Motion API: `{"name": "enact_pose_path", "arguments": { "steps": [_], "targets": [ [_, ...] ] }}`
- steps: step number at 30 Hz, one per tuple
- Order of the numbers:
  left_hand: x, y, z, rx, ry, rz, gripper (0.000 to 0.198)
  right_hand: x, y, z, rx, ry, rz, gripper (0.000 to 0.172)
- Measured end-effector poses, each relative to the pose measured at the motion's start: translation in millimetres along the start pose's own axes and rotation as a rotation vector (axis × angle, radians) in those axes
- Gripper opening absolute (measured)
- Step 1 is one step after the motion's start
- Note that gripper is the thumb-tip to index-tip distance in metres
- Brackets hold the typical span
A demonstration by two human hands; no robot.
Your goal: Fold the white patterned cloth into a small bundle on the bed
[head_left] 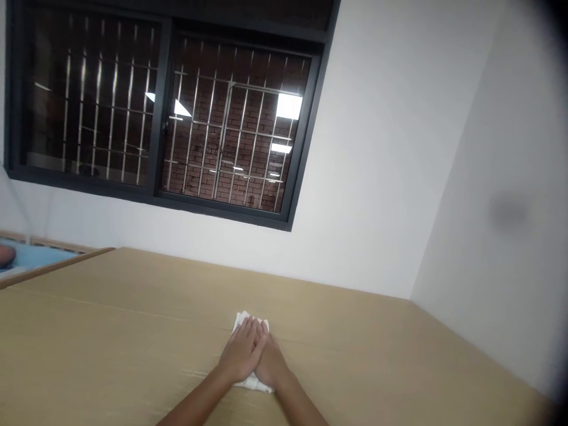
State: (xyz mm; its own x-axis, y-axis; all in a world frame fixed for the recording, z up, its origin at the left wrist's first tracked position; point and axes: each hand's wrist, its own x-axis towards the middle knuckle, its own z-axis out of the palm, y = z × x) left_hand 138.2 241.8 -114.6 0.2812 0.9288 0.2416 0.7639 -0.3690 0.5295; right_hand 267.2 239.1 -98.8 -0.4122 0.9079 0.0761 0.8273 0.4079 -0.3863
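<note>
A: Where does the small white folded cloth (251,355) lie, and how do your hands stand on it?

B: It lies flat on the pale tan board tabletop (110,343), low in the view at about 6 o'clock. Your left hand (239,352) and right hand (270,362) both rest on it, fingers straight and flat, pressed palm-down and grasping nothing. The left overlaps the right, with fingertips pointing toward 12 o'clock. Only a corner of cloth shows at 11 o'clock of the hands, and a strip at 6 o'clock beneath the wrists.

A: How far along does the work look?

B: By my judgement the cloth is already folded into a compact pad and you are flattening it. Whether another fold is left, I cannot tell; your hands hide most of it.

A: And around it?

B: At 12 o'clock, a white wall (377,177). At 11 o'clock, a dark-framed barred window (168,112) facing brick. At 9 o'clock, a light blue surface (31,255) beyond the table edge.
</note>
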Motion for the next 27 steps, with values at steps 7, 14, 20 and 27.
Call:
{"name": "enact_pose_path", "arguments": {
  "steps": [7, 14, 20, 27],
  "targets": [
    [-7.9, -17.5, -17.2, 0.119, -0.111, 0.006, 0.071, -9.4, -14.7, -12.2, -0.047, -0.081, 0.142, 0.066],
    [-16.9, -21.5, -34.3, 0.193, -0.19, -0.045, 0.065, -13.3, -11.1, -16.6, -0.055, -0.103, 0.153, 0.07],
    [-19.8, -21.9, -28.3, 0.227, -0.076, -0.135, 0.075, -25.6, 5.9, -28.1, -0.01, -0.105, 0.123, 0.076],
    [-17.5, -20.6, -28.5, 0.209, 0.218, -0.174, 0.08, -20.7, 24.2, -23.8, 0.21, 0.207, 0.171, 0.079]
  ]
}}
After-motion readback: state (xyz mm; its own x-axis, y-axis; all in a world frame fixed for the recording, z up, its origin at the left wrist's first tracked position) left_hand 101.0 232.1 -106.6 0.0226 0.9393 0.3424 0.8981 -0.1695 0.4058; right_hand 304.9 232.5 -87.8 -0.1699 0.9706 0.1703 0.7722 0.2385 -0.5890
